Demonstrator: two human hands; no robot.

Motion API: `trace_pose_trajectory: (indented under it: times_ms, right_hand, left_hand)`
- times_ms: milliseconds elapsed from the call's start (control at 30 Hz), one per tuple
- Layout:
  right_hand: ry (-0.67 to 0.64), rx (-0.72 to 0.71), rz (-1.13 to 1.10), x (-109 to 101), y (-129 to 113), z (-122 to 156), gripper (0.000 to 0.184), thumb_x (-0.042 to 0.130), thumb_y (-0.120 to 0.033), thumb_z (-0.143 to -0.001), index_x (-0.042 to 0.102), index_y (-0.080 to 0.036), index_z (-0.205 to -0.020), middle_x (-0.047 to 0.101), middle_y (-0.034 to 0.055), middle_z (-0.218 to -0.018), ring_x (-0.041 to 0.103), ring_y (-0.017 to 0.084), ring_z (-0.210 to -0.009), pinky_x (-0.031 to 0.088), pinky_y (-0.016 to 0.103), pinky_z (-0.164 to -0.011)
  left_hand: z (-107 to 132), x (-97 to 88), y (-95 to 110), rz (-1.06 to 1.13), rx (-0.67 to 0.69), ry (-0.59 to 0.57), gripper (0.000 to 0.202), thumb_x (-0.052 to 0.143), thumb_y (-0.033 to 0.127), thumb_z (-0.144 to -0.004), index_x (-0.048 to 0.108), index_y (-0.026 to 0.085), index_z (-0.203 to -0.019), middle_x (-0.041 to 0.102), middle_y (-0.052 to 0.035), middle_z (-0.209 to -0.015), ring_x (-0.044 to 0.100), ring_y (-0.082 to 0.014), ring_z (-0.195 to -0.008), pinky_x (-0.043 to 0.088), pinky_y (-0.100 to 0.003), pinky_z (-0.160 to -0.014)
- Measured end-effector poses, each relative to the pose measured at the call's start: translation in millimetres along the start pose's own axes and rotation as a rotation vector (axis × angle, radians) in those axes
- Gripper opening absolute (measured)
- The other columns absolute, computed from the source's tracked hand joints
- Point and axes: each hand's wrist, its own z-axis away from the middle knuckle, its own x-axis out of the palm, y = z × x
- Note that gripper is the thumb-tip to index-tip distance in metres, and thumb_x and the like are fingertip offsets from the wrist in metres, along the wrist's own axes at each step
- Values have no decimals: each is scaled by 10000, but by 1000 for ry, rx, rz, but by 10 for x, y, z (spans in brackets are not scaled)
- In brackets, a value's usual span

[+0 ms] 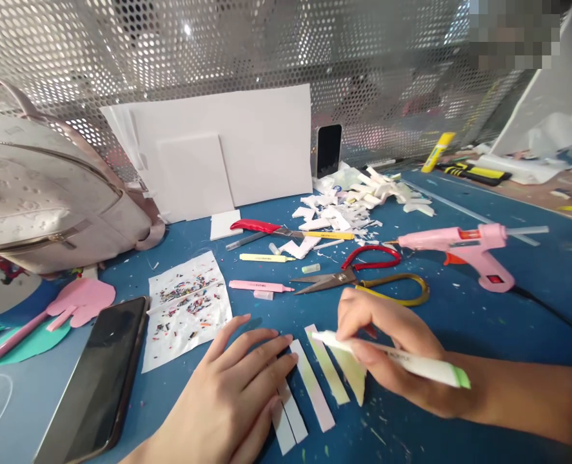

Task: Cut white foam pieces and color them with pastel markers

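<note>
My right hand (392,348) grips a white acrylic marker (416,366) with a green end, its tip over the top of a pale green strip (333,374). Just beside that strip lies a yellowish-green piece (353,370), partly hidden by my fingers. My left hand (240,386) rests flat with fingers stretched out, covering the upper parts of two white strips (291,412). Between the hands is a pinkish strip (312,386). A pink marker (261,286), a yellow marker (265,258) and large scissors (344,277) lie beyond the hands.
A pink glue gun (460,245) with a cord sits at the right. White scraps (348,206) pile up behind. A paper sheet (189,309) bears small colourful bits. A phone (97,380) and a backpack (48,193) are at the left. White boards (266,148) lean against perforated metal.
</note>
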Motion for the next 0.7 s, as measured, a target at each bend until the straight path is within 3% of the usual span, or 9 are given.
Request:
trace_pose_trajectory:
  times_ms: [100, 233, 367, 533, 700]
  right_hand:
    - [14, 118, -1, -76, 0, -109, 108, 525, -272, -981, 550, -235, -1080, 600, 12, -947, 582, 141, -813, 439, 271, -691]
    - [-5, 66, 155, -221, -11, -356, 123, 534, -254, -994, 612, -223, -1084, 646, 43, -1043, 618, 172, -957, 459, 293, -838]
    - [-88, 64, 455, -338, -72, -578, 219, 542, -362, -993, 613, -192, -877, 629, 41, -848, 573, 174, -738, 406, 296, -652]
    - [-375, 197, 783, -303, -102, -792, 305, 616, -396, -933, 532, -193, -721, 603, 16, -747, 501, 155, -628, 277, 281, -557]
    - [-393, 210, 847, -152, 26, -1026, 270, 614, -358, -916, 578, -182, -714, 609, 49, -725, 535, 186, -682, 261, 295, -579]
  left_hand:
    - [3, -15, -2, 28, -4, 11, 420, 405, 147, -961, 486, 171, -1372, 594, -53, -1391, 517, -223, -1298, 216, -460, -1206]
    - [25, -44, 23, 77, -71, 40, 384, 373, 110, -959, 479, 184, -1321, 612, -62, -1344, 502, -205, -1295, 182, -450, -1201]
    - [51, -67, 62, 151, -107, 62, 343, 352, 100, -963, 504, 214, -1250, 630, -52, -1279, 529, -182, -1238, 207, -432, -1183]
    - [51, -79, 95, 182, -101, 63, 315, 365, 96, -963, 514, 222, -1211, 640, -38, -1213, 542, -181, -1193, 219, -432, -1175]
    - [48, -88, 98, 176, -94, 53, 305, 366, 96, -968, 512, 225, -1203, 634, -35, -1215, 535, -176, -1190, 208, -421, -1171]
